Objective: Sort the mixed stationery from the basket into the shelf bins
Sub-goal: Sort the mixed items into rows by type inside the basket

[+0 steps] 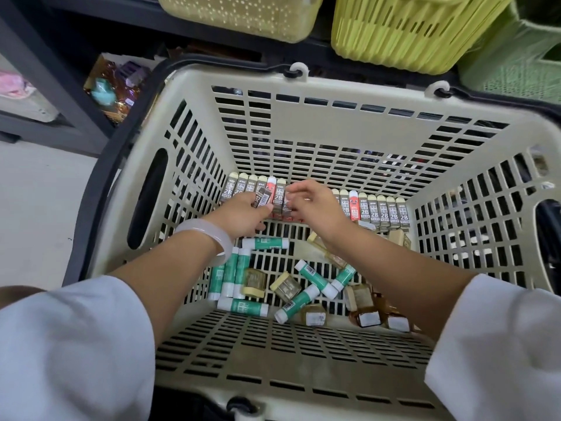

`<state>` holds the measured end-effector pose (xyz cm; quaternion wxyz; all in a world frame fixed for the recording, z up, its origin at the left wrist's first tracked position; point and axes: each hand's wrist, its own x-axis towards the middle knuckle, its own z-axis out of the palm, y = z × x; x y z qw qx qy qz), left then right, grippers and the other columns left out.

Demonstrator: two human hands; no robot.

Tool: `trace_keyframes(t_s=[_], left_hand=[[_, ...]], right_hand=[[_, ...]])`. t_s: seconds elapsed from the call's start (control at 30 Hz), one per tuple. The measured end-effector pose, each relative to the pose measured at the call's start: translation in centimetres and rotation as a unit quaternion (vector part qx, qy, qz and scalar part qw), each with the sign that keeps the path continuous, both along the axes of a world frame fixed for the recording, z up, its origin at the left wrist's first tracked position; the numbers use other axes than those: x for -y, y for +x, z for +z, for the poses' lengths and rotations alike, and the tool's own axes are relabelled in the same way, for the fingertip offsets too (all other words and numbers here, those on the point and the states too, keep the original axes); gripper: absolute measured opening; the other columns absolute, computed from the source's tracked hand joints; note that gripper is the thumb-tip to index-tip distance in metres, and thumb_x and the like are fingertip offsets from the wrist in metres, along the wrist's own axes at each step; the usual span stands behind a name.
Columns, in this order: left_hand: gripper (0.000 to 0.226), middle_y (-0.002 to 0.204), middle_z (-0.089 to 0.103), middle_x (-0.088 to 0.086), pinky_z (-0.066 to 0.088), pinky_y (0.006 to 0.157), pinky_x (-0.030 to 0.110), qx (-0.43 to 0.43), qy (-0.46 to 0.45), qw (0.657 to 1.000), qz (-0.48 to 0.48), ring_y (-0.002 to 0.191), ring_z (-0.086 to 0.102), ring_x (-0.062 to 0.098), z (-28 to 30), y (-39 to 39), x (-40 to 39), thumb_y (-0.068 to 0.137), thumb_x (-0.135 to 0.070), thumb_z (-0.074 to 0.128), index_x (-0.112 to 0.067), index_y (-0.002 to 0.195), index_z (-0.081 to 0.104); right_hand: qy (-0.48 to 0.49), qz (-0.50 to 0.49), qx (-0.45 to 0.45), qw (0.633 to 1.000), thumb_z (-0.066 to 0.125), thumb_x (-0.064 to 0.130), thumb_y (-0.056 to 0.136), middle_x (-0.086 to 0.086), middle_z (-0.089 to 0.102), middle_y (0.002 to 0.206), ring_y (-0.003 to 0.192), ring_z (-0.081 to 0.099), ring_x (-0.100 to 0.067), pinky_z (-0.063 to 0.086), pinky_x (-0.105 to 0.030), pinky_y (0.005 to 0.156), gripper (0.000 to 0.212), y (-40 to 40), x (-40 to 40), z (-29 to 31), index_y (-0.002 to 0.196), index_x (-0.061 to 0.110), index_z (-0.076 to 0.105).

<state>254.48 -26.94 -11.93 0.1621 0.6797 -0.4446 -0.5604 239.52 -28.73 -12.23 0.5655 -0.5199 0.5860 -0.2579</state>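
**Both hands gathering 2B lead cases at the far wall of the basket**

The grip of the left hand is curled round a small bundle of grey lead cases, about three, lifted slightly out of the row. Just to its right, the right hand pinches at the next cases with thumb and fingertips; exactly which one it holds is hidden.

The cases stand in a row along the far wall of the cream basket: roughly seven left of the hands and nine right of them, two being red.

Risk, as I judge it: the loose bundle could fan out and drop a case among the glue sticks on the basket floor, about nine, or the amber boxes, about eight.

Two yellow shelf bins wait above.
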Motion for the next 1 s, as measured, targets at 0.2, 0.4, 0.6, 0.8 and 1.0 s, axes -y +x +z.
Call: trace_keyframes(t_s=[0.2,0.4,0.6,0.8,1.0], left_hand=[[0.012,0.074,0.063,0.002,0.044,0.045,0.013,-0.043,-0.009,0.999,-0.03,0.055,0.053,0.007,0.9,-0.5,-0.3,0.088,-0.01,0.059,-0.009,0.1,0.06],[0.019,0.095,0.058,0.006,0.048,0.056,0.021,0.015,-0.019,0.999,0.021,0.07,0.057,0.012,0.5,-0.2,-0.1,0.089,-0.012,0.058,-0.014,0.106,0.05],[0.018,0.092,0.059,-0.002,0.049,0.059,0.021,0.043,-0.016,0.998,-0.04,0.07,0.06,0.009,0.2,-0.4,-0.3,0.094,-0.012,0.045,-0.023,0.083,0.054],[0.021,0.092,0.06,-0.001,0.049,0.064,0.024,0.045,-0.021,0.998,-0.047,0.071,0.059,0.009,0.5,-0.5,-0.3,0.095,-0.012,0.042,-0.024,0.083,0.054],[0.013,0.103,0.06,0.002,0.05,0.077,0.029,0.055,-0.036,0.986,-0.156,0.085,0.059,0.012,2.0,-2.3,-1.1,0.096,-0.018,0.043,-0.019,0.1,0.056]], right_hand=[[-0.022,0.12,0.029,0.992,0.058,0.013,0.089,0.0,0.062,0.095,0.071,0.06,-0.005,0.053,-0.022,0.069,0.017,0.1,-0.6,1.1,0.106,0.018,0.061],[-0.039,-0.041,-0.034,0.998,0.06,0.015,0.088,-0.001,0.051,0.068,0.063,0.049,-0.014,0.046,-0.022,0.059,0.023,-1.9,-0.3,0.0,0.071,0.016,0.044],[-0.108,-0.013,-0.237,0.965,0.058,0.015,0.087,0.003,0.046,0.062,0.062,0.048,-0.016,0.046,-0.031,0.061,0.032,-0.4,0.8,-1.1,0.063,0.02,0.038],[-0.033,0.021,-0.13,0.991,0.05,0.012,0.093,0.0,0.057,0.078,0.073,0.06,-0.02,0.055,-0.036,0.074,0.011,0.5,0.6,-0.7,0.096,0.005,0.059],[-0.07,0.12,-0.235,0.962,0.045,0.013,0.095,0.001,0.057,0.079,0.062,0.051,-0.009,0.043,-0.015,0.049,0.015,-6.8,2.4,2.9,0.098,0.014,0.059]])
